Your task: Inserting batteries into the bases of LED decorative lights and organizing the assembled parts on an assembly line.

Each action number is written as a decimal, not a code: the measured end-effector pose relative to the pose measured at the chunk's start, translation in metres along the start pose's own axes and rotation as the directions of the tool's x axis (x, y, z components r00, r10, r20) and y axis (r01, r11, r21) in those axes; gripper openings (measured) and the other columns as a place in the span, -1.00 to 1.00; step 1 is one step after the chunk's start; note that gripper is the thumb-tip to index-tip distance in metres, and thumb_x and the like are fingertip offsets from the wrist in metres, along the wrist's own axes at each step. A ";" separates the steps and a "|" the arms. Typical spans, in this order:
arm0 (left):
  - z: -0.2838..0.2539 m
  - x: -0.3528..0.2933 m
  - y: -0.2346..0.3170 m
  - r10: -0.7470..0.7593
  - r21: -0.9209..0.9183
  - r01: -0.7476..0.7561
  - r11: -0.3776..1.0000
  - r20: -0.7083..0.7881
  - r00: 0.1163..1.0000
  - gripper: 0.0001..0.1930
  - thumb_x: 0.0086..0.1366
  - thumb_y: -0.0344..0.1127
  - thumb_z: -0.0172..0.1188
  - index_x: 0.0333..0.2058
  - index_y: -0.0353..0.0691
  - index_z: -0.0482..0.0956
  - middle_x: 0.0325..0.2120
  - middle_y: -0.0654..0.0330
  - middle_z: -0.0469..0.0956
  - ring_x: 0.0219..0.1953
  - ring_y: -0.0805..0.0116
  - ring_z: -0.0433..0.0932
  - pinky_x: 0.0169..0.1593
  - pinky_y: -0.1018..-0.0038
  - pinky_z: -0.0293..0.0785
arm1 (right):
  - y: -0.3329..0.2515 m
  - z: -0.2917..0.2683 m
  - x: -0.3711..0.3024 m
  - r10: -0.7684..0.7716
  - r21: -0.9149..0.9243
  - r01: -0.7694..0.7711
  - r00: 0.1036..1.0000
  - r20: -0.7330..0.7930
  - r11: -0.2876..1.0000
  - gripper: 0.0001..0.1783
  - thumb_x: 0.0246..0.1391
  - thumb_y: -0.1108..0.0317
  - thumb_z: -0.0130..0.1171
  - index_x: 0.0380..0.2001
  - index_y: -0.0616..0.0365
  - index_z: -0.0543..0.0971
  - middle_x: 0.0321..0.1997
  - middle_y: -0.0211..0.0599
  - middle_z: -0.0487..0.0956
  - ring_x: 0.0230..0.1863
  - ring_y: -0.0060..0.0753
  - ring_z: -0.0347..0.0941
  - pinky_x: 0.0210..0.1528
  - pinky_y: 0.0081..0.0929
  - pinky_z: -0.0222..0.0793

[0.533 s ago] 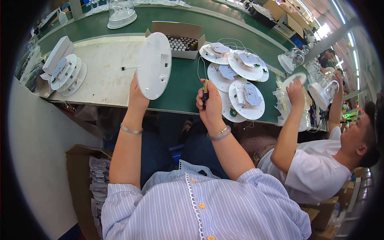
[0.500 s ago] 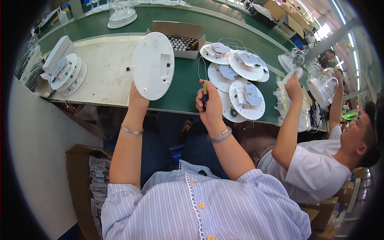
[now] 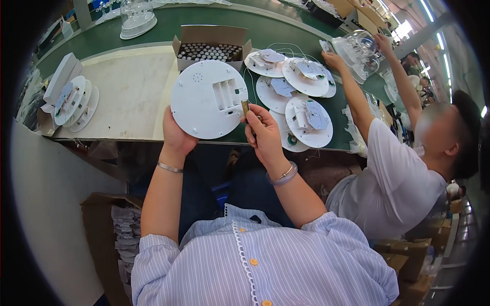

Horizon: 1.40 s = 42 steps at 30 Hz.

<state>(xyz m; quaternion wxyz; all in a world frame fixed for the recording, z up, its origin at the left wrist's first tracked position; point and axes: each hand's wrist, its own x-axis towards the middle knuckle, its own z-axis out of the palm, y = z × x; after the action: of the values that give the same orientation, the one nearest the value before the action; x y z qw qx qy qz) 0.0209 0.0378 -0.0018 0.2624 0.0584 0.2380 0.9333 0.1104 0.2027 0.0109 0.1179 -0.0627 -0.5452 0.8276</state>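
The white disc (image 3: 201, 109), at eleven o'clock in view, now faces the camera more squarely. The left hand (image 3: 177, 131) grips its rim at seven o'clock, fingers hidden underneath. The right hand (image 3: 263, 133), moved in beside the disc's four o'clock edge, pinches a battery (image 3: 245, 106), its lower end covered.

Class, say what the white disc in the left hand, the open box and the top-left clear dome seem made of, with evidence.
White disc: probably moulded plastic, smooth and matte, with a recessed compartment.
Open box: likely cardboard, matte, with thin folded flaps.
Clear dome: glossy, see-through with highlights; plastic or glass, I can't tell.
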 end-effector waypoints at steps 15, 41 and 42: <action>-0.004 0.005 0.012 -0.270 0.322 0.280 0.904 -0.078 0.960 -0.56 0.12 -0.30 0.06 -0.03 -0.35 0.26 -0.13 0.08 0.39 -0.08 0.27 0.39 -0.04 0.39 0.33 | -0.014 0.001 0.011 -0.095 -0.425 0.069 0.995 -0.041 0.903 -0.79 -0.12 0.41 0.17 -0.36 0.19 0.43 -0.56 -0.53 0.38 -0.60 -0.80 0.18 -0.59 -0.82 0.06; -0.009 0.000 0.002 -0.076 0.434 0.110 0.894 -0.095 0.993 -0.62 0.15 -0.35 0.05 -0.04 -0.30 0.28 -0.15 0.12 0.41 -0.13 0.33 0.42 -0.10 0.44 0.38 | 0.003 0.016 0.039 -0.461 -0.841 0.505 0.803 0.377 0.192 -0.78 -0.12 0.38 0.14 -0.30 0.11 0.51 -0.40 -0.29 0.46 -0.51 -0.31 0.43 -0.48 -0.52 0.35; -0.009 0.000 0.002 -0.077 0.434 0.111 0.894 -0.095 0.992 -0.62 0.15 -0.35 0.05 -0.04 -0.30 0.28 -0.15 0.12 0.41 -0.13 0.33 0.42 -0.10 0.44 0.38 | 0.003 0.016 0.039 -0.461 -0.842 0.504 0.804 0.376 0.192 -0.78 -0.12 0.38 0.14 -0.30 0.11 0.51 -0.40 -0.29 0.46 -0.51 -0.31 0.43 -0.48 -0.52 0.35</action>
<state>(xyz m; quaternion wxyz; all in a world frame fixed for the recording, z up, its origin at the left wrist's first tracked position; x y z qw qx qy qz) 0.0180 0.0319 -0.0089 0.2782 0.0691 0.4542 0.8435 0.0689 0.1976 0.0151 0.3042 0.0730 -0.9007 0.3013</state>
